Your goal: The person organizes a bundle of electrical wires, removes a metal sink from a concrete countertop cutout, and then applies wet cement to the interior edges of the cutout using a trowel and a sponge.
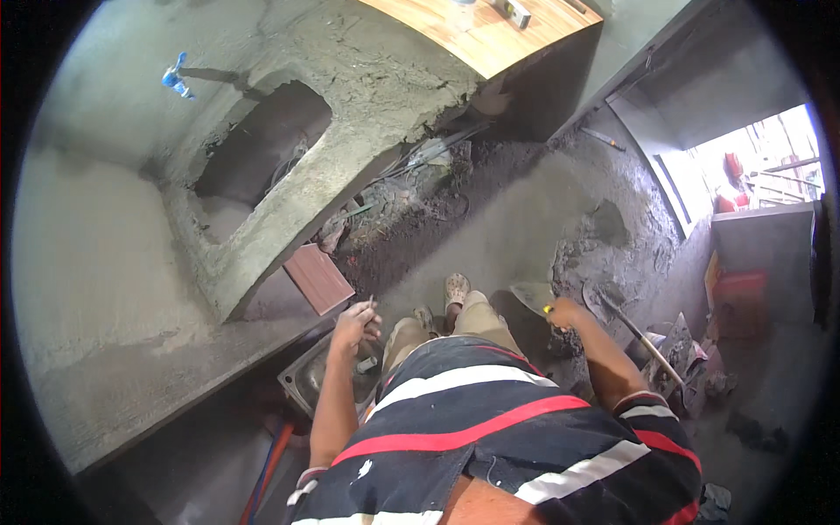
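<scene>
My right hand (569, 313) is closed around the handle of a trowel (530, 296), a bit of yellow showing at the grip. The trowel's grey blade points left, low over the floor beside my legs. Just right of it lies wet grey mortar (604, 249) heaped on the floor. My left hand (355, 325) hangs in the air with loosely bent fingers apart, and no held thing can be made out in it. Near that hand a reddish-brown tile (318, 278) leans below the counter edge. Beneath my left forearm sits a metal sink basin (300, 381).
A cement-coated counter (289, 201) with a rough rectangular opening runs along the left. Above it, a blue tap (178, 79) sticks out of the wall. A shovel (646, 343) lies at right near rubble (687, 359). A wood-patterned board (472, 35) carries a spirit level (514, 12).
</scene>
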